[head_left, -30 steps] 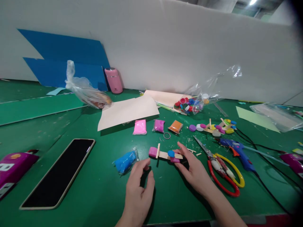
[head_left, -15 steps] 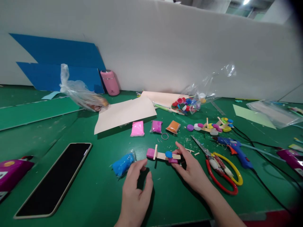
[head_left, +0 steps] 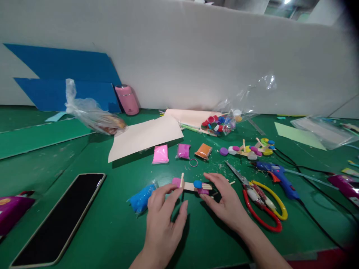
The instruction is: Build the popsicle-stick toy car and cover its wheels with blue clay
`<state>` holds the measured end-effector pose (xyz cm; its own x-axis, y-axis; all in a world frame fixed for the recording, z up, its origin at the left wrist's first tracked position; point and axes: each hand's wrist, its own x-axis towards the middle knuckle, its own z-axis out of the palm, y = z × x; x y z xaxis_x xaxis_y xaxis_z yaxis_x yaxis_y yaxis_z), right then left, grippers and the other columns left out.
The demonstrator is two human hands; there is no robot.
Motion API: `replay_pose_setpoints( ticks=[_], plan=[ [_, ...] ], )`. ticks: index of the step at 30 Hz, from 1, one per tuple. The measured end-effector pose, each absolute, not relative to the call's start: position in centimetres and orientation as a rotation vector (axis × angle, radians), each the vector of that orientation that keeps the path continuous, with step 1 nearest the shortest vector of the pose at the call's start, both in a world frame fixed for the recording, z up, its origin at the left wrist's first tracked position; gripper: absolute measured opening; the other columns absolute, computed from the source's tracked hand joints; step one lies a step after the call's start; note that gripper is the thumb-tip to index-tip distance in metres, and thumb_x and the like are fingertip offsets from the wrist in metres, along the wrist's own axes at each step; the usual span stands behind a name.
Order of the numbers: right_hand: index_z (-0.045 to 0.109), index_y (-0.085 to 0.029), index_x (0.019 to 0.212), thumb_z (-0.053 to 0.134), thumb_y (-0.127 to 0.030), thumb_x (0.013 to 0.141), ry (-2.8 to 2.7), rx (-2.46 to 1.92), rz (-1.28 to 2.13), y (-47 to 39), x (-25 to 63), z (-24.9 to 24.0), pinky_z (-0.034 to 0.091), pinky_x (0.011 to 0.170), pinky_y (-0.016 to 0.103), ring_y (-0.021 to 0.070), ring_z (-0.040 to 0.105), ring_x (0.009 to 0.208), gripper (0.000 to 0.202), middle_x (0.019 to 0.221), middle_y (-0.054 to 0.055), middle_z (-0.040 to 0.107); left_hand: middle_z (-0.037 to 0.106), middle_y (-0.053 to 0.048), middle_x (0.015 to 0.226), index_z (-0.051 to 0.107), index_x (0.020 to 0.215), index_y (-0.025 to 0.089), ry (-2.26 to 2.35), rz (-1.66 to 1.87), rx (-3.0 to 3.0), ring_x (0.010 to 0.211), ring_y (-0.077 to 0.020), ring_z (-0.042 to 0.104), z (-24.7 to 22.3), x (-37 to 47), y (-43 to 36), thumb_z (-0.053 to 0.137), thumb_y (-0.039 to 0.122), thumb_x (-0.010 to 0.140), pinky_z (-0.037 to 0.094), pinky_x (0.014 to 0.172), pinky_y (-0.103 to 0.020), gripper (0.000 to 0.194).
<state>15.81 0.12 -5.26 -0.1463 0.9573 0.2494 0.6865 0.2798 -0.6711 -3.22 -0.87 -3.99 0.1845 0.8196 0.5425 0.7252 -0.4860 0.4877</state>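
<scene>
A small wooden-stick model (head_left: 190, 186) with pink pieces and a blue cap lies on the green table. My left hand (head_left: 165, 215) is at its left end, the fingertips touching the pink piece and the upright stick, the thumb apart from them. Around the model's right end, my right hand (head_left: 224, 201) has thumb and forefinger spread, close to the sticks; whether they touch is unclear. A blue clay packet (head_left: 141, 198) lies just left of my left hand. Pink (head_left: 160, 154), magenta (head_left: 183, 151) and orange (head_left: 203, 151) packets sit behind the model.
Scissors (head_left: 263, 203) and a blue glue gun (head_left: 277, 175) with a black cord lie right of my right hand. A phone (head_left: 58, 220) lies at the left. Farther back are a pink flask (head_left: 127, 100), paper sheets (head_left: 146, 138), and bagged bottle caps (head_left: 217, 124).
My left hand has moved right and up to the model's left end, and its fingertips now reach the stick. The view has shifted slightly; my right hand remains around the other end.
</scene>
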Motion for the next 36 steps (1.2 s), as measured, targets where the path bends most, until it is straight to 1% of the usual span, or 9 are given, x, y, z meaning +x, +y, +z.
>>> replay_pose_setpoints(
  ticks=[4,9,15,22,27,32,36],
  plan=[
    [0.054,-0.020,0.107,0.058,-0.027,0.075,-1.921,-1.411,0.543,0.7,15.6,-4.9,0.041,0.088,0.036,0.0216,0.047,0.104,0.033,0.110,0.010,0.049,0.054,-0.014,0.108,0.056,0.106,0.016,1.440,1.052,2.584,0.098,-0.0281,0.047,-3.1,-2.4,-0.4,0.052,0.012,0.076,0.036,0.080,-0.045,0.030],
    [0.058,-0.019,0.102,0.060,-0.024,0.072,-1.946,-1.391,0.554,1.3,15.5,-4.8,0.041,0.087,0.035,0.0215,0.047,0.104,0.030,0.109,0.010,0.049,0.055,-0.014,0.117,0.060,0.105,0.020,1.466,0.909,2.695,0.100,-0.0323,0.046,-3.0,-1.3,-0.1,0.050,0.016,0.077,0.034,0.078,-0.048,0.030],
    [0.060,-0.018,0.099,0.060,-0.024,0.072,-1.938,-1.388,0.583,1.7,15.5,-4.3,0.040,0.085,0.036,0.0215,0.047,0.102,0.027,0.108,0.009,0.051,0.056,-0.015,0.117,0.062,0.103,0.021,1.473,0.853,2.694,0.099,-0.0331,0.046,-3.3,-0.7,0.7,0.049,0.013,0.075,0.034,0.075,-0.048,0.032],
    [0.062,-0.018,0.094,0.058,-0.020,0.073,-1.900,-1.419,0.601,1.9,15.2,-3.7,0.040,0.083,0.035,0.0207,0.048,0.098,0.022,0.106,0.008,0.053,0.047,-0.014,0.124,0.055,0.112,0.024,1.419,0.752,2.702,0.105,-0.0338,0.041,-4.2,-1.2,1.1,0.051,0.020,0.076,0.033,0.080,-0.051,0.037],
    [0.062,-0.019,0.092,0.056,-0.018,0.072,-1.893,-1.434,0.608,2.1,15.1,-3.6,0.040,0.082,0.035,0.0207,0.049,0.097,0.021,0.106,0.007,0.052,0.045,-0.013,0.124,0.054,0.113,0.025,1.421,0.736,2.675,0.106,-0.0348,0.039,-4.6,-1.3,1.1,0.051,0.022,0.076,0.033,0.080,-0.052,0.037],
    [0.062,-0.020,0.091,0.055,-0.018,0.072,-1.886,-1.437,0.603,2.1,15.0,-3.6,0.040,0.082,0.035,0.0207,0.048,0.098,0.021,0.106,0.007,0.052,0.045,-0.013,0.123,0.055,0.110,0.024,1.438,0.788,2.611,0.106,-0.0344,0.039,-4.5,-0.9,0.9,0.046,0.014,0.075,0.033,0.080,-0.053,0.038],
    [0.061,-0.019,0.098,0.057,-0.019,0.071,-1.881,-1.428,0.591,2.0,15.0,-3.7,0.041,0.082,0.035,0.0208,0.048,0.098,0.028,0.108,0.008,0.051,0.044,-0.012,0.124,0.055,0.110,0.024,1.440,0.793,2.615,0.107,-0.0343,0.039,-4.4,-0.8,0.9,0.046,0.012,0.074,0.033,0.080,-0.053,0.039]
  ],
)
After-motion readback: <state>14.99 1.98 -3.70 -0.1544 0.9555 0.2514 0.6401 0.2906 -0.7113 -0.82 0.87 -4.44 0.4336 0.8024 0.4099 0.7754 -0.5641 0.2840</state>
